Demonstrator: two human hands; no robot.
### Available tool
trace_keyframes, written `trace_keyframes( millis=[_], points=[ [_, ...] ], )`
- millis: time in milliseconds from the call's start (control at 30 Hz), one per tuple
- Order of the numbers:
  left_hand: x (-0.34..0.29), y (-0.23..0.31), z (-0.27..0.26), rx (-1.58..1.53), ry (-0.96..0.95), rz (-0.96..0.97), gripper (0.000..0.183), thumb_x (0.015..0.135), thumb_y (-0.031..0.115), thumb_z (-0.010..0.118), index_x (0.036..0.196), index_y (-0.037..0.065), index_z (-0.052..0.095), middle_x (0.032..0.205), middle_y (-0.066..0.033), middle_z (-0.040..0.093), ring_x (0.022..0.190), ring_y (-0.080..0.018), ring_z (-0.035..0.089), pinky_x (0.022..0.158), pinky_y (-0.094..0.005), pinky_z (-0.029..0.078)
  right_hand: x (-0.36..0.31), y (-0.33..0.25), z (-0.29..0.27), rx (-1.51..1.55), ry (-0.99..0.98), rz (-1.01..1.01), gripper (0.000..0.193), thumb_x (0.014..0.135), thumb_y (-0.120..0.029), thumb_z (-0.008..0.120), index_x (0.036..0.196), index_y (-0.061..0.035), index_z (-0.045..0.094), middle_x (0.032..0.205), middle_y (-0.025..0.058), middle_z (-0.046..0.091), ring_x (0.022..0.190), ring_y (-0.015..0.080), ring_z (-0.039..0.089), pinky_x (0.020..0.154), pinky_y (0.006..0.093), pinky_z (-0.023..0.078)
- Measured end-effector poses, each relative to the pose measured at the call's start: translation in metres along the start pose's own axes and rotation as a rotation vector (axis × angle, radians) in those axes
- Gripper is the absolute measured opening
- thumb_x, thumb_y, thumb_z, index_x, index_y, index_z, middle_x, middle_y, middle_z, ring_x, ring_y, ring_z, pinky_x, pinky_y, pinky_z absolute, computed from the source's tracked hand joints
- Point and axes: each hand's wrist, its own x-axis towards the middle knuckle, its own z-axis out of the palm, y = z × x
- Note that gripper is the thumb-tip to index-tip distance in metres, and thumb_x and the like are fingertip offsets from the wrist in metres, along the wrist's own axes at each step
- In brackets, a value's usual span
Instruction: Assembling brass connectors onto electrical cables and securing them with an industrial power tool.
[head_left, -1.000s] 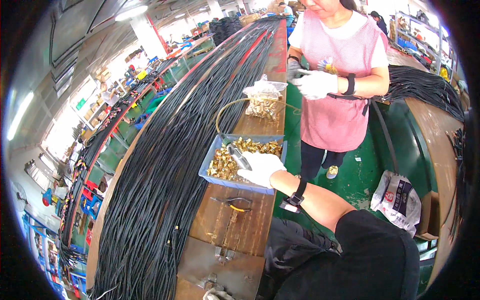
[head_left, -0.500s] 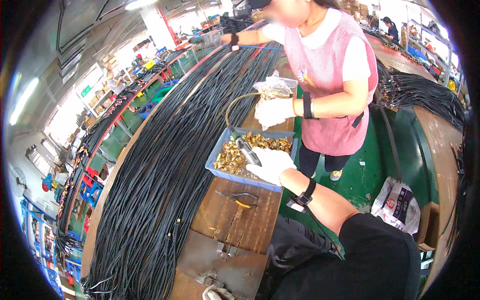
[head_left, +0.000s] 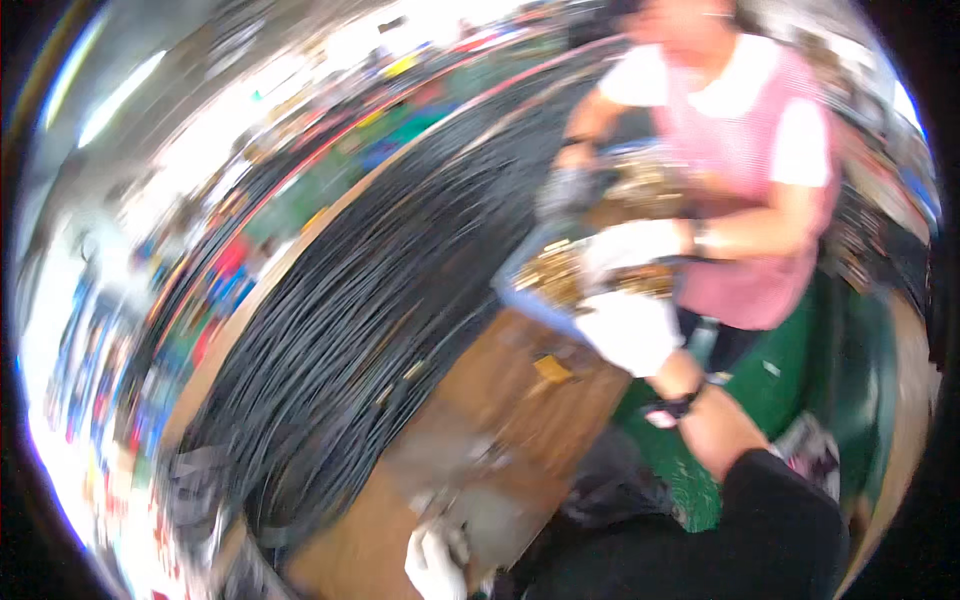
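Note:
My white-gloved right hand (head_left: 628, 332) reaches to the near edge of a blue bin (head_left: 532, 303) filled with small gold-coloured metal fittings (head_left: 550, 275). Its fingers are smeared by motion, and I cannot make out anything in them. Low in the picture, my white-gloved left hand (head_left: 434, 563) is curled at the edge of a grey metal plate (head_left: 500, 515). What lies between its fingers is too blurred to name. A co-worker's white-gloved hand (head_left: 632, 248) is over the bin, almost touching my right hand; their grey-gloved hand (head_left: 565, 195) is at its far left.
A long bundle of black cables (head_left: 370, 320) covers the bench to the left. On the wooden bench top (head_left: 490, 380) lies a blurred orange-yellow piece (head_left: 550, 369). The co-worker in a pink vest (head_left: 765, 250) stands beyond the bin. Green floor (head_left: 690, 480) shows at right.
The view has swung and blurred. The grey handheld tool no longer shows in my right hand. My left hand shows more. The co-worker's two hands have come to the bin.

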Motion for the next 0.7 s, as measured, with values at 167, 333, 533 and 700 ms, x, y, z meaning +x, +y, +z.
trace_keyframes(
  millis=[167,333,533,700],
  points=[
    [0.003,0.011,-0.042,0.559,0.047,0.221,0.031,0.104,0.029,0.066,0.12,0.003,0.074,0.111,-0.0182,0.077,0.099,-0.0337,0.075,0.09,-0.0409,0.058,-0.047,-0.008,-0.009,0.474,0.271,0.03,0.018,0.103,-0.007,0.066,0.114,0.0018,0.076,0.11,0.0163,0.078,0.102,0.0283,0.074,0.094,0.04,0.058],
    [-0.036,0.037,-0.1,0.995,0.202,0.138,0.027,0.1,0.032,0.07,0.112,0.009,0.076,0.105,-0.0185,0.076,0.101,-0.0409,0.073,0.088,-0.049,0.058,-0.063,-0.056,0.021,0.848,-0.014,-0.07,0.019,0.102,0.001,0.059,0.114,0.0041,0.072,0.096,0.0087,0.069,0.079,0.0147,0.06,0.072,0.03,0.048],
    [-0.089,0.017,-0.205,1.297,0.819,-0.076,0.028,0.099,0.034,0.068,0.104,0.009,0.078,0.1,-0.0186,0.077,0.093,-0.0413,0.074,0.085,-0.0503,0.058,-0.07,-0.133,0.016,0.983,-0.228,-0.204,0.015,0.092,0.0,0.066,0.105,0.0016,0.073,0.081,0.0091,0.064,0.067,0.0196,0.059,0.062,0.0326,0.044],
    [-0.098,0.018,-0.201,1.348,0.619,-0.411,0.033,0.098,0.039,0.066,0.105,0.01,0.078,0.097,-0.021,0.078,0.094,-0.0424,0.075,0.086,-0.0522,0.058,-0.082,-0.157,0.009,1.03,-0.351,-0.266,0.013,0.089,-0.002,0.069,0.1,0.0015,0.075,0.084,0.0166,0.072,0.073,0.0333,0.069,0.068,0.0396,0.052]
  ],
)
